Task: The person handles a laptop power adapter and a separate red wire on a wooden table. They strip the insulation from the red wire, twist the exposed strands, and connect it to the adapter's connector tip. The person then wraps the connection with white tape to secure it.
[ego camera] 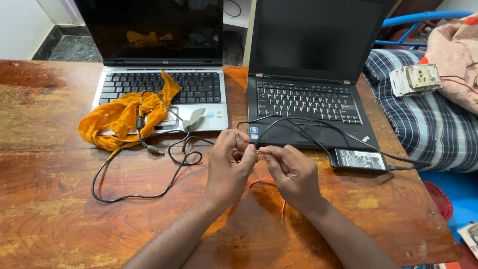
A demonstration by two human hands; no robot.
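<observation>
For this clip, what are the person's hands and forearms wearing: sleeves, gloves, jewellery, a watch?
Nothing is visible on them. The left hand and right hand are bare, with no gloves, rings or watch to be seen. Both forearms are uncovered up to the bottom edge of the picture, so no sleeve shows.

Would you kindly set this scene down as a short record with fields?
surface: worn wooden table
left hand: pinching a thin cable end, meeting the right hand
right hand: pinching the same spot
under hands: red wire
behind: silver laptop, black laptop
on silver laptop: orange cloth
right: power adapter
</observation>
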